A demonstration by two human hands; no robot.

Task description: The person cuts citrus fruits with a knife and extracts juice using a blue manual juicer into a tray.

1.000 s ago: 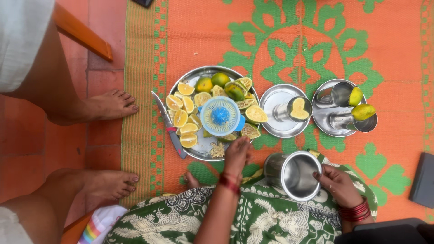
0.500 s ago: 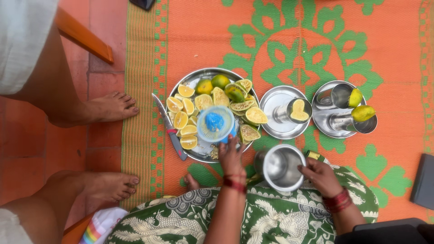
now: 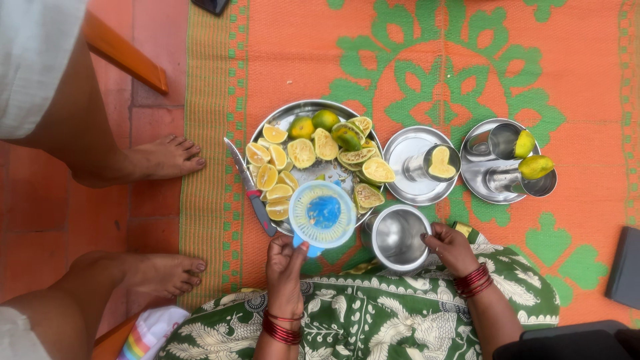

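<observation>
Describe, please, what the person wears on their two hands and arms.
Both forearms are bare, with no sleeves. The left hand has a stack of red bangles at the wrist; the right hand has a similar stack of red bangles. No rings are clearly visible.

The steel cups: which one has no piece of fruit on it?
The steel cup that the right hand steadies by its rim, nearest the person, shows a bare inside. The other three cups, farther away on two small plates, each carry a citrus piece.
</observation>
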